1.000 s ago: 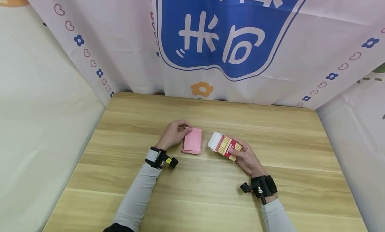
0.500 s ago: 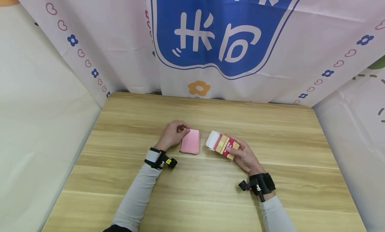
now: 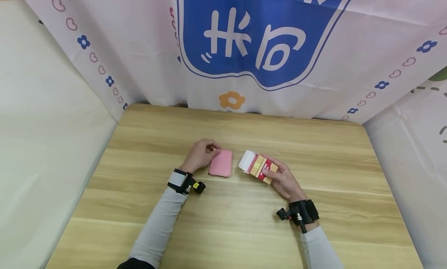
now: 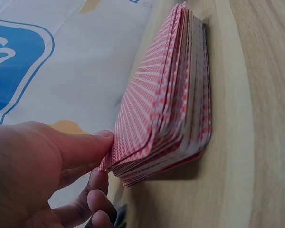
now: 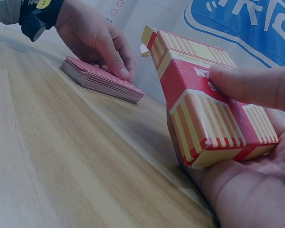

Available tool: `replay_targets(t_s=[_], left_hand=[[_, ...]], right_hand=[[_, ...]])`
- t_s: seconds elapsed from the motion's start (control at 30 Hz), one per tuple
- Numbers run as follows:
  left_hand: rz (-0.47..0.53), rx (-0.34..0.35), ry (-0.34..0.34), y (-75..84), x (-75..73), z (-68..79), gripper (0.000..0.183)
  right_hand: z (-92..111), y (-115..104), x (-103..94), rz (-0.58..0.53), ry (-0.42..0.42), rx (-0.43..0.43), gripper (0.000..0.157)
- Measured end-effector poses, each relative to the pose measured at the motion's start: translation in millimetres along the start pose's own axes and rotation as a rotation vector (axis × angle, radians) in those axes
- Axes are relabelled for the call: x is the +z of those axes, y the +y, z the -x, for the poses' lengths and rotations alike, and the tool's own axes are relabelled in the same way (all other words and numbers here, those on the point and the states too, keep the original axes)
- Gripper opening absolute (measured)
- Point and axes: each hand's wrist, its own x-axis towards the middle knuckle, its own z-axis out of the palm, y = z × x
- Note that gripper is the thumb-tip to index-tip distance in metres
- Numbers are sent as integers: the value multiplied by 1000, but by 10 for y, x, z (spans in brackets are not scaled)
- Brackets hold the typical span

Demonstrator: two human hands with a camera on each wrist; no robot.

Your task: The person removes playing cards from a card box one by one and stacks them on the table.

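A stack of playing cards [image 3: 220, 163] with pink-red patterned backs lies face down on the wooden table. At its far left corner, my left hand [image 3: 200, 156] pinches the upper cards, thumb on top. The left wrist view shows the card edges [image 4: 180, 114] slightly fanned at that corner. My right hand [image 3: 284, 180] grips a red-and-yellow striped card box [image 3: 262, 168], thumb across its front face. The box's white end flap [image 3: 247, 161] stands open, pointing left toward the stack, and a pink strip shows at its mouth. Fingers hide the box's lower right part.
The wooden table [image 3: 223, 230] ends at a hanging white cloth [image 3: 153, 67] with a blue printed panel behind it. Pale cloths flank both sides. Each wrist wears a black strap with a small camera, the right one [image 3: 302, 214] near the table's middle right.
The top cards have shifted over the lower ones, so the stack looks more evenly lined up from above. The right hand and box stay nearly in place; the head view moved slightly.
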Motion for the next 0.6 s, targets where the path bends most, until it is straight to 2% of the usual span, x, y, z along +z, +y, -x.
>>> replay_targets(t_s=[0.6], left_hand=[[-16,-9,-32,44,-44,-2,21]], right_hand=[[-25,-30,3,-1,-6,1,55]])
